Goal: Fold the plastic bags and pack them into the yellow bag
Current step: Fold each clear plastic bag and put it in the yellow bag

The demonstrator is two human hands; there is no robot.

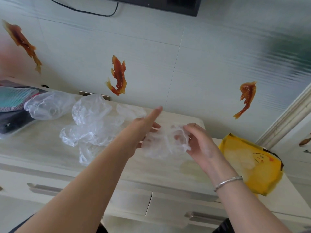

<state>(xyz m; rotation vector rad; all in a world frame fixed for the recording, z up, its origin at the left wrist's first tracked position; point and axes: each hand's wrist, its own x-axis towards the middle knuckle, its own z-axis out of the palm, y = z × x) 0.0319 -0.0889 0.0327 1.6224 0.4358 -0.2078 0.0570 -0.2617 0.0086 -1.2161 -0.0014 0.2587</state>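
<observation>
The left hand [144, 126] is smeared by motion, its fingers [157, 110] soft-edged. The crumpled clear bag [163, 143] veils part of both palms. The dark screen [168, 4] is cut by the top edge, the folded cloths [11, 100] by the left edge. The yellow bag [252, 165] is partly behind the right wrist [223, 175].

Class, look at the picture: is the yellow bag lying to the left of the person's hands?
No. The yellow bag lies at the right end of the cabinet top, beyond the right hand.
</observation>
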